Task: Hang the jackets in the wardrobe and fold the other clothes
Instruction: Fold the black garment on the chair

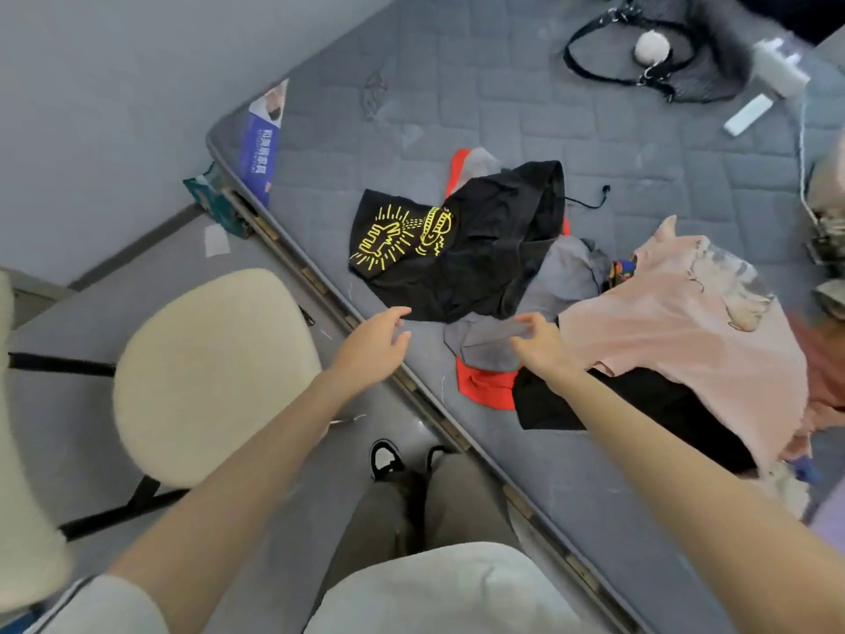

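A pile of clothes lies on the grey mattress (503, 107). On top is a black T-shirt with yellow line drawings (457, 244). Under it lies a grey garment (539, 295) and a red one (484, 386). To the right spreads a pink T-shirt (676, 322) over a black garment (640, 404). My left hand (375, 345) hovers over the mattress edge, fingers loosely bent, holding nothing. My right hand (539, 340) is over the grey garment with its fingers curled at the cloth; a firm grip cannot be made out.
A cream chair (215, 372) stands on the floor at left, close to the bed. A black strap bag (640, 52), a white remote (747, 113) and a bottle (777, 66) lie at the far end of the mattress. A blue box (263, 144) leans at the mattress corner.
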A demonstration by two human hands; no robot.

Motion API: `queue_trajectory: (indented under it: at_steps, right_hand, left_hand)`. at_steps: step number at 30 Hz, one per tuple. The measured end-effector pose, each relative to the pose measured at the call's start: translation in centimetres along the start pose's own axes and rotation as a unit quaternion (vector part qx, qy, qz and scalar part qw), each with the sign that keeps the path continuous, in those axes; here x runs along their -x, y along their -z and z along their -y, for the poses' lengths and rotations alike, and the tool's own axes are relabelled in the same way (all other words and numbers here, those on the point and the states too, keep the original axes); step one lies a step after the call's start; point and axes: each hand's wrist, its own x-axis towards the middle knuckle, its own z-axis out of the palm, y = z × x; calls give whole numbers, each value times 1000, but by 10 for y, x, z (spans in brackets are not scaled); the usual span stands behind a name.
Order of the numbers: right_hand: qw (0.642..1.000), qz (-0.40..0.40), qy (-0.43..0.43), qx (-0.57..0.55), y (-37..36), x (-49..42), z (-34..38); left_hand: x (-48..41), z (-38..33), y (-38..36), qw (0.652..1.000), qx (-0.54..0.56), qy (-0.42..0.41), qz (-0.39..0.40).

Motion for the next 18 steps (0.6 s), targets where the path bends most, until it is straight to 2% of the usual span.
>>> queue_trajectory:
  at_steps: [8,14,18]
  right_hand:
    - [998,13,-58,-32,-15,-108,-20]
    - [995,43,-94,-1,-49,-166,-40]
    - [997,-46,-58,22,-62,-178,-56]
  left_hand:
    - [-111,-1,-53,996,-6,16,88]
    - [-165,8,-92,990,-35,26,135]
    - [-183,7,-110,985,-47,23,162]
